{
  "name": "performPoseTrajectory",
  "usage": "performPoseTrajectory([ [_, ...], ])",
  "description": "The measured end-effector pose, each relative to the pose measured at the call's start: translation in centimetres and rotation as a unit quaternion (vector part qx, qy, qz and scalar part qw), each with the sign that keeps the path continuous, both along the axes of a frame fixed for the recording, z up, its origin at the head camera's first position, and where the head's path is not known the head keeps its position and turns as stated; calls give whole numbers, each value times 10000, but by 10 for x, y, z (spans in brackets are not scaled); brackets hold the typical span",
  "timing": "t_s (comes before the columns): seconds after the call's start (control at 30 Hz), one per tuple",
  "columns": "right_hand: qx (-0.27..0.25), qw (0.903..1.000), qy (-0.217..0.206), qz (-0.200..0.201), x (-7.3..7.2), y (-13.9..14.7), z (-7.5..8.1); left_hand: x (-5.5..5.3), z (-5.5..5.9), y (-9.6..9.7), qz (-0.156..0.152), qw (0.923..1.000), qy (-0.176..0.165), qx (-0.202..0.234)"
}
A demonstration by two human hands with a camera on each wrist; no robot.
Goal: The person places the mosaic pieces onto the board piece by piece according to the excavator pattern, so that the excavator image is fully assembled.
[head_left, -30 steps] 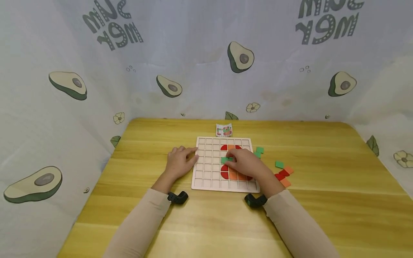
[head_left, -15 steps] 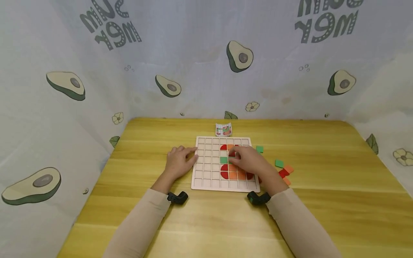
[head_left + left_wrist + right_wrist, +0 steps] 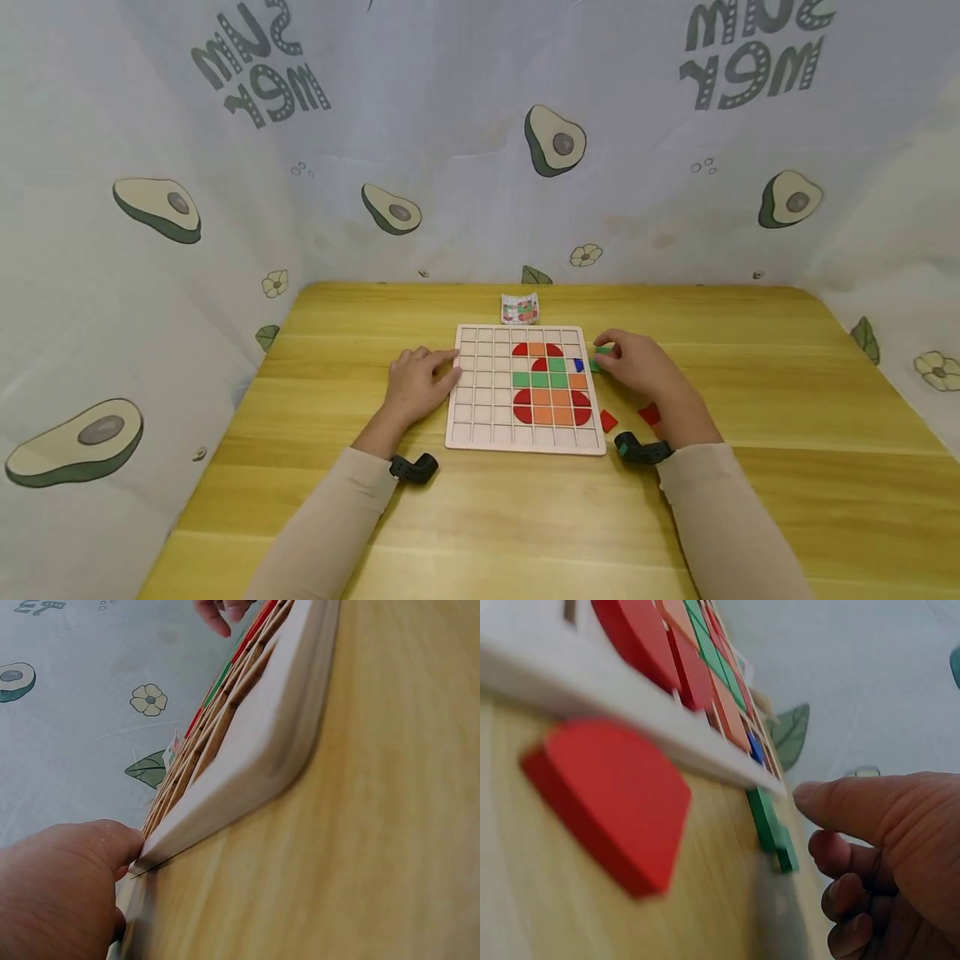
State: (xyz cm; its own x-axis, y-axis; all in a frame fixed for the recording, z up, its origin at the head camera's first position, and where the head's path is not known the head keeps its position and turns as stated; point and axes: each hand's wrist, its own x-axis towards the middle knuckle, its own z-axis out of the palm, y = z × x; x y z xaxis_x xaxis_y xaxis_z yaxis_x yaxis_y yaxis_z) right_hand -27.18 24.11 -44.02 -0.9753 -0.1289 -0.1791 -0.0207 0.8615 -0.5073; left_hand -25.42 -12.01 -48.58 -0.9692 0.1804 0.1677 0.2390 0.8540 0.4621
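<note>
A wooden grid board [image 3: 480,433] lies flat, with red, orange and green tiles set in its right half. My left hand [image 3: 416,385] rests at the board's left edge, thumb [image 3: 120,844] and index fingertip touching it. Beyond the opposite edge my right hand [image 3: 637,365] is over green tiles [image 3: 763,817], which lie on the table against the board. Its thumb and loosely bent fingers are close to these tiles, with nothing between them. A small blue piece [image 3: 579,365] sits in a cell near the right edge.
A red rounded tile [image 3: 608,421] lies beside the board's lower right side. More red tiles [image 3: 649,413] are partly hidden under my right forearm. A curled pattern card [image 3: 520,309] stands behind the board, and a printed curtain hangs beyond the table.
My right hand has left the grid and moved right to the green tiles outside it. The red and green tiles it covered now show. My left hand keeps its place.
</note>
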Motion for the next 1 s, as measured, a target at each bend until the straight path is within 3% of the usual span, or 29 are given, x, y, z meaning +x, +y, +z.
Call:
performPoseTrajectory([
  [0.2,89,9999,-22,-51,-2,16,-3,2,-2,-2,37,10000,-1,47],
  [0.6,189,9989,-236,-363,-1,20,-11,2,-1,0,-42,10000,65,31],
  [1.0,98,9996,-82,-264,-2,22,-12,3,-1,0,-25,9999,123,15],
])
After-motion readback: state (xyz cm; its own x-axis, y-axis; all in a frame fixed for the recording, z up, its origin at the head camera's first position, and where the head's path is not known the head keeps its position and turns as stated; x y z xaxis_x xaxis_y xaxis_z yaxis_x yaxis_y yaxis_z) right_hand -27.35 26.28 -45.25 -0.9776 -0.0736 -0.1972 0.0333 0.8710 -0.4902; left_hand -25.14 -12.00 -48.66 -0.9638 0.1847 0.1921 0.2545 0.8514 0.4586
